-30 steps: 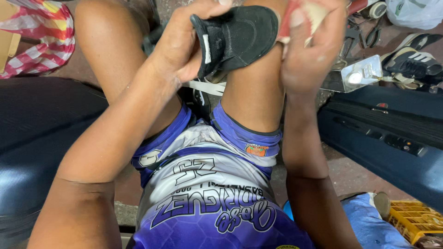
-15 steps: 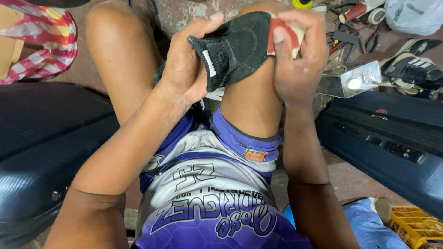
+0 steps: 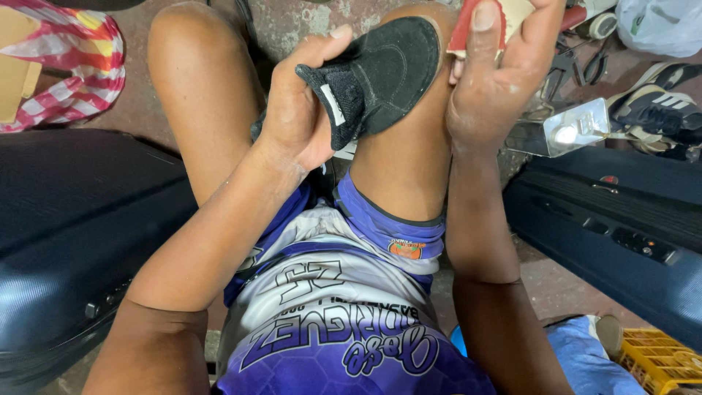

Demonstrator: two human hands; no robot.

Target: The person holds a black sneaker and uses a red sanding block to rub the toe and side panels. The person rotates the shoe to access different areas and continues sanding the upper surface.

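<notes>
Both hands are busy over the right knee. Left hand (image 3: 296,121) is gripping a small black shoe (image 3: 380,80), thumb on top, pressing it against the knee. Right hand (image 3: 493,80) is curled around a red and tan block (image 3: 486,18) right at the shoe's toe. 2 dark suitcases (image 3: 621,227) sit either side, tools (image 3: 578,66) lie nearby.

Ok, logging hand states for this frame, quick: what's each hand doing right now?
Left hand: closed, holding the black shoe piece against the knee.
Right hand: closed, fingers pinching a red-edged pad at the shoe piece's end.
</notes>
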